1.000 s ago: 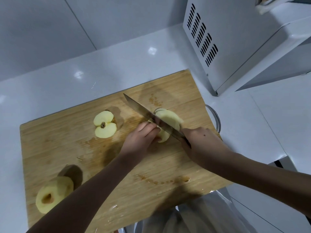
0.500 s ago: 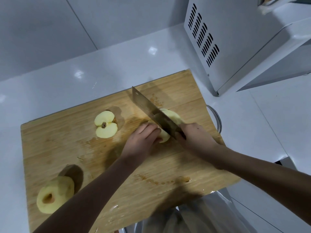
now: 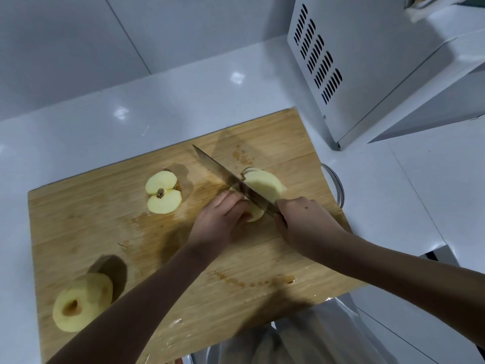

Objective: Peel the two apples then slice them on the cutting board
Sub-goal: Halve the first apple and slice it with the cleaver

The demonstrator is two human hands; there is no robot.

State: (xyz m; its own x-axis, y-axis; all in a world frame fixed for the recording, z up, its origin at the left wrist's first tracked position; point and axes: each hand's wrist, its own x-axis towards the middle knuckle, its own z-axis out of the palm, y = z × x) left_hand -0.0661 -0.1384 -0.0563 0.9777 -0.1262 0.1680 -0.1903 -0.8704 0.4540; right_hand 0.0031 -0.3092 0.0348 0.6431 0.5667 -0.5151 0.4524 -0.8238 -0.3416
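The white table (image 3: 91, 132) carries a microwave (image 3: 367, 61) at the far right and the wooden cutting board (image 3: 91, 232) before me. My right grip (image 3: 304, 222) is clenched round the handle of the knife (image 3: 228, 177), its blade set into the peeled apple half (image 3: 265, 185) near the board's right edge. My left grip (image 3: 220, 222) holds that half with curled fingers, just beside the blade. A whole peeled apple (image 3: 81, 303) sits at the near left corner. The second half (image 3: 164, 192) lies cut face up mid-board.
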